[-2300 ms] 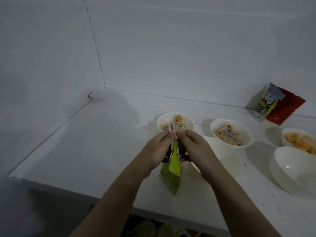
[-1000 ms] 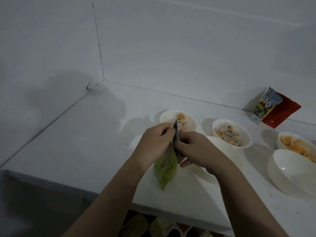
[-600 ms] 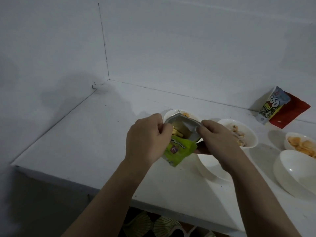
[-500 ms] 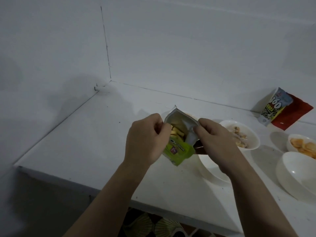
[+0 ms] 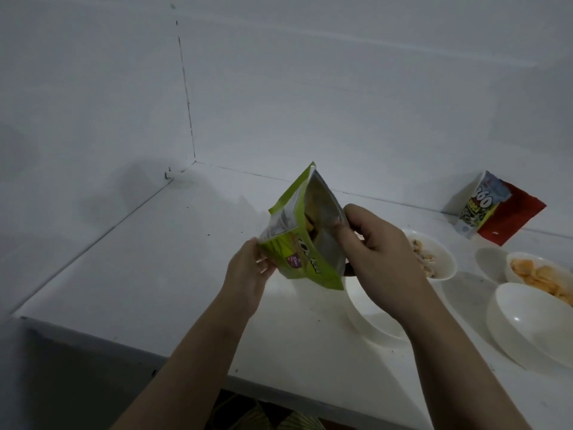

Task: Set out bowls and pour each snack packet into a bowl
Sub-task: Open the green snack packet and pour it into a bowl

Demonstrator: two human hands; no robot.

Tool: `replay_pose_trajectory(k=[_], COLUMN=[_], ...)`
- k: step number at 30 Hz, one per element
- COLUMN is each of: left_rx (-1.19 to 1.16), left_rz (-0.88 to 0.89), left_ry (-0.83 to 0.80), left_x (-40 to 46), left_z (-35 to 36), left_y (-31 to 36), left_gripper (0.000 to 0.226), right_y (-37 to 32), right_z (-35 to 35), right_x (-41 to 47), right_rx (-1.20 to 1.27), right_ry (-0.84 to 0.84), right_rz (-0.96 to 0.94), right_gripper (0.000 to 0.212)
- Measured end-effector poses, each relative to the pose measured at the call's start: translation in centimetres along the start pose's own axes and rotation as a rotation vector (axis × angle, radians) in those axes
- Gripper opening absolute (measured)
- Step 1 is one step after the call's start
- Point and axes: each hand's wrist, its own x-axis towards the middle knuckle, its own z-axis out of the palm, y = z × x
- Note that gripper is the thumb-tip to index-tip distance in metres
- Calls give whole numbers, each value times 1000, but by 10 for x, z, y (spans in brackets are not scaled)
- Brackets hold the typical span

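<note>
Dim, bluish light with soft shadows on the white counter (image 5: 186, 274); edges bend slightly.

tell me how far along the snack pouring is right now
Done: two bowls hold snacks, the ring-snack bowl and the orange-cracker bowl; two opened packets lean on the back wall. In hand: the green packet, mouth open, held by the left hand and right hand. Left: pour it; the near bowl and the empty right bowl wait.

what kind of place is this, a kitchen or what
Probably a plain home kitchen or pantry corner, though that's a guess: a bare white counter set into a white wall corner, with white bowls of snacks and opened snack packets leaning against the wall.
</note>
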Motion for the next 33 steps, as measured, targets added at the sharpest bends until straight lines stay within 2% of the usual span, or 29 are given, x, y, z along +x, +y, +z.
replay_pose_trajectory(k=[4,10,13,17,20,26,30,33], left_rx=[-18,-76,-127,-171,-91,45,93,177], left_rz=[64,-5,-53,-58,-83,-111,-52,49], left_ry=[-57,-130,-255,-373,-305,-230,-208,-105], left_x=[-2,10,16,21,28,44,48,53], left_z=[16,36,43,49,53,64,71,77], left_y=[9,1,2,-1,-6,-19,-23,-24], left_gripper=[35,45,46,70,53,59,51,42], right_y=[1,6,12,24,32,40,55,65], right_z=[-10,-23,-27,-27,-29,-43,-46,-53], right_x=[-7,-9,-10,-9,-8,11,14,11], right_rx=[29,-77,-109,-200,-320,-430,-421,-314], right_ry=[-1,53,115,186,238,308,323,245], right_rz=[14,-11,12,-4,-20,-81,-22,84], right_gripper=[31,31,25,23,26,49,45,23])
